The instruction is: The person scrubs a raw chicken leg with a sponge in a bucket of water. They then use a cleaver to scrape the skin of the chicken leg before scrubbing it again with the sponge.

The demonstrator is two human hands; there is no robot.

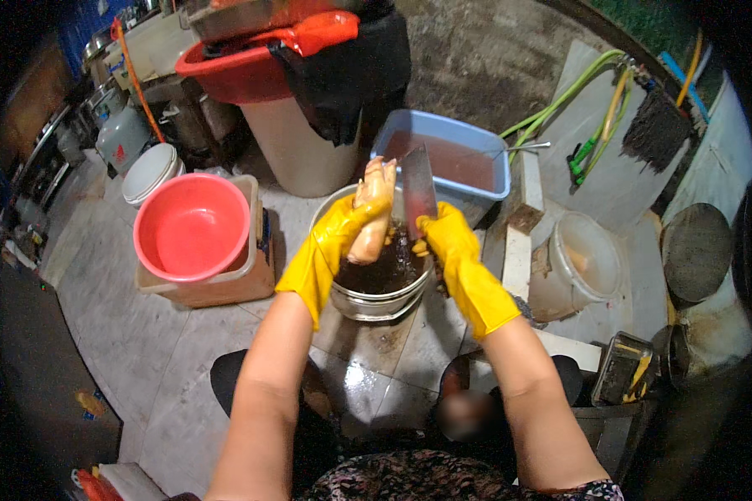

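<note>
My left hand [358, 220], in a yellow rubber glove, is shut around a pale pig's trotter [375, 188] with its toes pointing up. In my right hand [446, 233], gloved the same way, is a cleaver [419, 181] with a broad rectangular blade standing upright. A small gap separates the blade from the trotter. Both are held above a round metal pot [376, 299] containing dark liquid [376, 275]. My gloved fingers hide the cleaver's handle and part of the trotter.
A blue basin [504, 178] of reddish-brown liquid stands behind the pot. To the left, a pink basin [191, 228] rests on a plastic tub [225, 291]. A cloudy plastic bucket [586, 257] is at the right. Behind are a tall bin [301, 144] and green hose [564, 94].
</note>
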